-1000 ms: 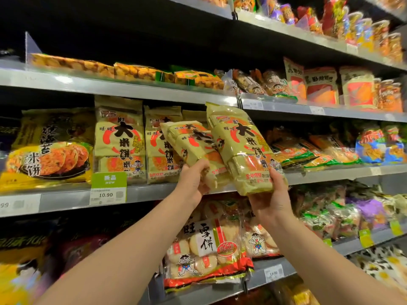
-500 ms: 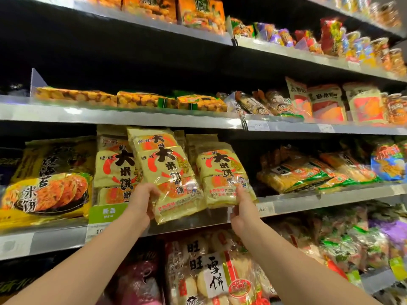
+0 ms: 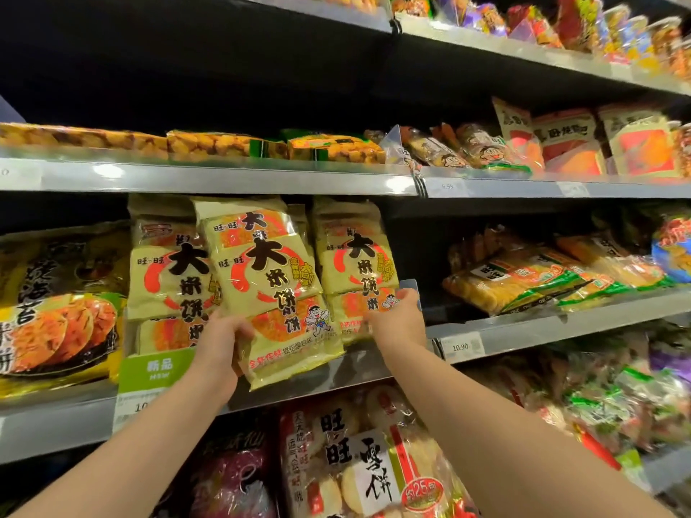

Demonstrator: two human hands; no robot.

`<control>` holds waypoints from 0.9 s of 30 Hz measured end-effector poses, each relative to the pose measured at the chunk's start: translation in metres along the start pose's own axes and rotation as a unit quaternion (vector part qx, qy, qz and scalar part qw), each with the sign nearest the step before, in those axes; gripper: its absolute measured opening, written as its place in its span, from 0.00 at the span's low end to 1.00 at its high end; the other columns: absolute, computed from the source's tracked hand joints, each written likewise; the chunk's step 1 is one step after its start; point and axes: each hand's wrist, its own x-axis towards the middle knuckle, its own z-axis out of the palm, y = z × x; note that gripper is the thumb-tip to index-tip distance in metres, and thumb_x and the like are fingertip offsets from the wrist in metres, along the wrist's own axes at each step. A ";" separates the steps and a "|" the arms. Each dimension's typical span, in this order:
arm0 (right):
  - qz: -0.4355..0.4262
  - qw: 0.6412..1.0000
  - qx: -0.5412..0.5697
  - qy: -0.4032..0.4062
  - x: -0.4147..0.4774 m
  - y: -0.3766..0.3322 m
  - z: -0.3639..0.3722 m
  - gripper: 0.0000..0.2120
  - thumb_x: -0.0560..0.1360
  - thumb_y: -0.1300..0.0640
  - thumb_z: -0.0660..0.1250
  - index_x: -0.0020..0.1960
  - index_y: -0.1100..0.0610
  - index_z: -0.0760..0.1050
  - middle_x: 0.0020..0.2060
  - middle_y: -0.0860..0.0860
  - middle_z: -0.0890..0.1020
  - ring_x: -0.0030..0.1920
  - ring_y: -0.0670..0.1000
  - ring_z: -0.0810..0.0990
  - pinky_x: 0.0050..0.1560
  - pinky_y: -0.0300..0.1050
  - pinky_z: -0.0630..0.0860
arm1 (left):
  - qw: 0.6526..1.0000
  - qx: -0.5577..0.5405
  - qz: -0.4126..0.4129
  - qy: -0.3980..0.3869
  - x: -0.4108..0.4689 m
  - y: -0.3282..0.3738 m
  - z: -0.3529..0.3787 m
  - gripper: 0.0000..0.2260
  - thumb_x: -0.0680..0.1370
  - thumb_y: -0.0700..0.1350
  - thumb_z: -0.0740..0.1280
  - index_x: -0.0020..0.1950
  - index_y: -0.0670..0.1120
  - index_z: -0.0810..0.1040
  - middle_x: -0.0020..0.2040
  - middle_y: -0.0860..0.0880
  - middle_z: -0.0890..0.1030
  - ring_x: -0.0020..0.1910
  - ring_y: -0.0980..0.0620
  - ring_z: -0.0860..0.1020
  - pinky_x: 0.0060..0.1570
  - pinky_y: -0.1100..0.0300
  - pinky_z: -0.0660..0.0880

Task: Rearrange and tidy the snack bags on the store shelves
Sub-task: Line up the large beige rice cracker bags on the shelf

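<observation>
Your left hand (image 3: 224,338) grips the lower left edge of a yellow plastic rice-cracker bag with big black characters (image 3: 269,286), fingers curled round it. It holds the bag tilted, its bottom overhanging the front lip of the grey metal shelf (image 3: 542,327). Your right hand (image 3: 396,319) curls its fingers on the lower corner of a second yellow bag (image 3: 351,263), which stands upright just beside the first. A third yellow bag (image 3: 168,278) already stands at the left, behind a green shelf label (image 3: 157,368). This row looks nearly faced; the tilted bag needs seating upright. Further right on the same shelf, flat green-and-yellow packets (image 3: 542,278) lie slumped in a heap, apparently not yet tidied. Dark store shelving rises above, stocked with more snacks.
</observation>
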 end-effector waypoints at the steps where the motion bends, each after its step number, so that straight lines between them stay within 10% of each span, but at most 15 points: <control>1: -0.033 0.998 -0.047 -0.014 -0.001 0.000 0.002 0.17 0.75 0.53 0.66 0.62 0.52 0.66 0.49 0.50 0.78 0.46 0.53 0.77 0.44 0.47 0.74 | 1.000 -0.004 0.004 -0.003 0.000 -0.001 0.001 0.18 0.73 0.28 0.56 0.61 0.37 0.69 0.32 0.50 0.66 0.29 0.54 0.67 0.29 0.62 0.63; 4: -0.068 0.984 -0.157 -0.041 -0.004 -0.001 0.008 0.10 0.76 0.53 0.61 0.56 0.47 0.74 0.52 0.50 0.80 0.52 0.54 0.78 0.53 0.49 0.73 | 1.000 -0.007 0.018 0.003 -0.002 -0.003 0.003 0.22 0.72 0.28 0.55 0.66 0.37 0.67 0.33 0.50 0.66 0.31 0.54 0.65 0.31 0.61 0.62; 7: -0.091 0.970 -0.220 -0.039 -0.009 0.000 0.008 0.14 0.77 0.57 0.58 0.58 0.46 0.76 0.55 0.51 0.79 0.58 0.55 0.74 0.58 0.52 0.66 | 1.000 -0.002 -0.003 -0.005 -0.006 -0.002 0.003 0.13 0.72 0.28 0.55 0.43 0.45 0.70 0.33 0.51 0.68 0.30 0.55 0.67 0.27 0.64 0.67; 17: -0.144 0.983 0.016 -0.114 -0.055 0.022 -0.019 0.15 0.79 0.49 0.57 0.64 0.51 0.69 0.55 0.47 0.78 0.50 0.46 0.74 0.49 0.43 0.69 | 0.998 0.035 -0.052 -0.019 -0.021 -0.014 0.031 0.13 0.72 0.30 0.56 0.32 0.46 0.62 0.28 0.49 0.64 0.17 0.57 0.67 0.16 0.70 0.63; 22: -0.193 0.972 0.033 -0.128 -0.062 0.048 -0.045 0.29 0.74 0.43 0.66 0.71 0.43 0.58 0.67 0.43 0.68 0.64 0.45 0.69 0.63 0.47 0.69 | 0.996 0.023 -0.060 -0.067 -0.023 -0.020 0.060 0.14 0.73 0.30 0.56 0.30 0.45 0.61 0.24 0.50 0.68 0.15 0.58 0.68 0.15 0.71 0.64; 27: -0.275 0.948 -0.086 -0.134 -0.048 0.058 -0.057 0.36 0.72 0.47 0.69 0.73 0.39 0.52 0.68 0.44 0.63 0.65 0.43 0.67 0.64 0.42 0.67 | 0.992 -0.015 -0.087 -0.093 -0.005 -0.024 0.081 0.09 0.70 0.31 0.58 0.33 0.43 0.68 0.33 0.48 0.74 0.38 0.46 0.76 0.42 0.52 0.76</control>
